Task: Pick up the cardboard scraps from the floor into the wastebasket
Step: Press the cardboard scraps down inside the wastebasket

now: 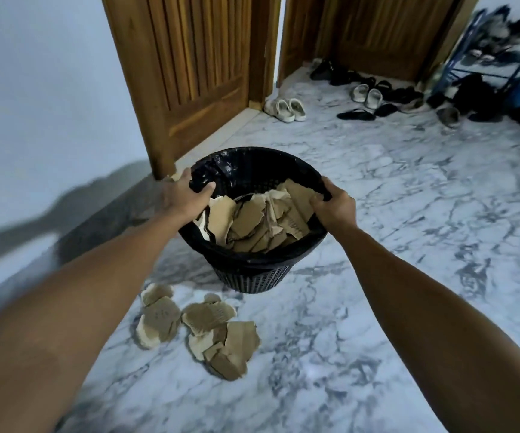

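Observation:
A black mesh wastebasket [254, 275] with a black liner sits at the centre of the view, holding several torn brown cardboard scraps [261, 220]. My left hand [183, 195] grips the left side of its rim, thumb inside. On the right side of the rim my right hand [335, 206] is closed. It looks slightly raised off the marble floor, though I cannot tell for sure. A pile of several cardboard scraps [199, 332] lies on the floor in front of the basket, between my forearms.
A wooden door [190, 67] and a pale wall [49, 89] stand at the back left. Sandals and shoes [286, 109] lie near the doorway, and a blue shoe rack [496, 57] stands at the far right. White marble floor [408, 198] stretches to the right.

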